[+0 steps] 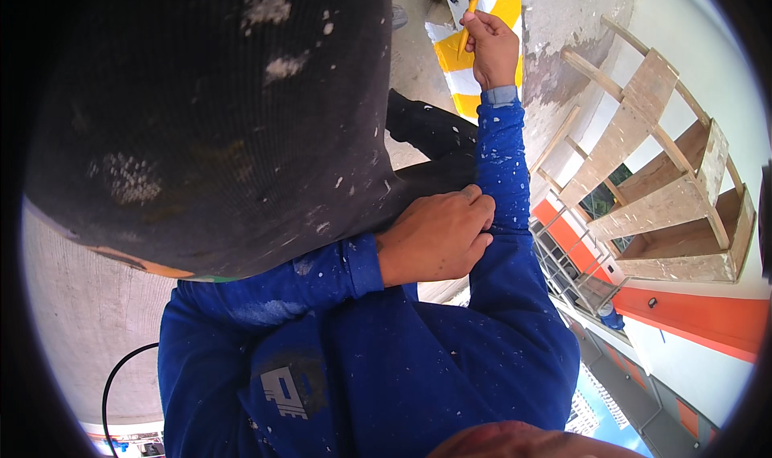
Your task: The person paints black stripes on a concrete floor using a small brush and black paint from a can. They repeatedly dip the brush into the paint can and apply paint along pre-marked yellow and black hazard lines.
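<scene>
My right hand (492,49) is stretched out at the top, closed around a yellow-handled paintbrush (473,4). Its tapered handle end points down past my fingers; the dark head is partly cut off by the frame. Behind the brush lies a surface with yellow and white stripes (461,81). My left hand (438,237) crosses my body, its fingers curled at the blue right sleeve (503,180), apparently gripping the cloth near the elbow. Both sleeves carry white paint spots. What lies inside the left fingers is hidden.
Large dark ribbed cloth (201,120) with paint splashes fills the upper left. A dark trouser leg (430,128) shows beyond my left hand. Wooden frames with boards (667,184) stand at the right by a white and orange wall (691,313). A black cable (112,382) curves at the lower left.
</scene>
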Available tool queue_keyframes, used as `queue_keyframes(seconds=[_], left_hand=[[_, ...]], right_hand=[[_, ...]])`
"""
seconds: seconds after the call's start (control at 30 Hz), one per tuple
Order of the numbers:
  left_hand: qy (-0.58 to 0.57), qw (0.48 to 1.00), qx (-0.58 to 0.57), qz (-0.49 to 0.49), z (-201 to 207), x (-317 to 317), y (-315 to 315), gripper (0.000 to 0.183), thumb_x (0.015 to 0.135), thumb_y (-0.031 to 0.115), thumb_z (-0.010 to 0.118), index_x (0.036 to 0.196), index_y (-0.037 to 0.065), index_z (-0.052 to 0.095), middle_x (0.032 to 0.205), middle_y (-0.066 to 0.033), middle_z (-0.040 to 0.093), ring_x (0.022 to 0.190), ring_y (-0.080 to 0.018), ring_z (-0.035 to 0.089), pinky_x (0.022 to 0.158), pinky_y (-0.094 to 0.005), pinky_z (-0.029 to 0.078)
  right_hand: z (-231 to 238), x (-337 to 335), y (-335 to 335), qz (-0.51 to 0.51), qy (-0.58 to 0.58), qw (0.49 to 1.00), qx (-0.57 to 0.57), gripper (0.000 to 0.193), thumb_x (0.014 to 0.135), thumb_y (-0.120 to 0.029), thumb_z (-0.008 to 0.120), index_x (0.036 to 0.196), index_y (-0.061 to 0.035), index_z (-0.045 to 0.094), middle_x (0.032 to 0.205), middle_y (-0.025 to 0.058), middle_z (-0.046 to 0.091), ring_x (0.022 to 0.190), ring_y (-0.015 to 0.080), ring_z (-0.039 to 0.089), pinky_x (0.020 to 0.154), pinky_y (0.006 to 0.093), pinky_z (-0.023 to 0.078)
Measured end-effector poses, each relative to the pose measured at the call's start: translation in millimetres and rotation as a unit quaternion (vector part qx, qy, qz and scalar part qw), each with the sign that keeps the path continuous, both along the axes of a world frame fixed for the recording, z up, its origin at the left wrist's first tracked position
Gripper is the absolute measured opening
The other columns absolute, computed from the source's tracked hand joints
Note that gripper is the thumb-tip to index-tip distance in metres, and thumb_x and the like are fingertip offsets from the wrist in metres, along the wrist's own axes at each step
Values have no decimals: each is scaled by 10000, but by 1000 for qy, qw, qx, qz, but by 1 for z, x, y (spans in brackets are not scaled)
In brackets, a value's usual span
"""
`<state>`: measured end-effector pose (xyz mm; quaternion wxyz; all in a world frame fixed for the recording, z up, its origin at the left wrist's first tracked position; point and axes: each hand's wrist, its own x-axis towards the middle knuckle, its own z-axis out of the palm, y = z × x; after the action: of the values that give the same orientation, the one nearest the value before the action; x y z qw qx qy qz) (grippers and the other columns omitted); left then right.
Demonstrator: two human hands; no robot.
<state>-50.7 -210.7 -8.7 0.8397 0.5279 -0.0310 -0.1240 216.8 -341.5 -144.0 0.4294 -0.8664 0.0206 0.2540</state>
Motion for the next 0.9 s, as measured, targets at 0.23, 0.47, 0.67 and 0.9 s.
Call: queue_keyframes(seconds=[0.23, 0.47, 0.67, 0.9], left_hand=[[-2, 1000, -1, 0, 0, -1, 0, 201, 947, 185, 691, 1026, 34, 584, 1016, -151, 627, 900, -370, 681, 789, -484, 558], [-3, 1000, -5, 6, 0, -2, 0, 199, 946, 180, 689, 1021, 28, 585, 1016, -154, 629, 895, -367, 683, 784, -481, 561], [-4, 1000, -6, 8, 0, -1, 1, 196, 942, 171, 690, 1021, 30, 580, 1014, -153, 627, 897, -372, 680, 786, -481, 557], [-6, 1000, -6, 9, 0, -3, 2, 198, 939, 168, 697, 1019, 35, 573, 1004, -150, 620, 893, -373, 674, 779, -485, 552]], right_hand=[[2, 2, 4, 4, -6, 1000, 5, 339, 957, -138, 820, 1176, 90, 696, 956, 105, 779, 625, 74, 578, 571, 209, 483], [6, 4, 11, 4, -15, 1000, 8, 330, 956, -137, 820, 1171, 83, 700, 962, 111, 782, 629, 77, 581, 578, 216, 489], [20, -1, 19, 15, -34, 999, 22, 316, 962, -141, 814, 1171, 70, 706, 955, 108, 782, 635, 78, 581, 586, 219, 490], [16, -8, 10, 21, 5, 1000, -15, 293, 963, -138, 796, 1148, 72, 712, 911, 83, 770, 627, 71, 579, 555, 225, 473]])
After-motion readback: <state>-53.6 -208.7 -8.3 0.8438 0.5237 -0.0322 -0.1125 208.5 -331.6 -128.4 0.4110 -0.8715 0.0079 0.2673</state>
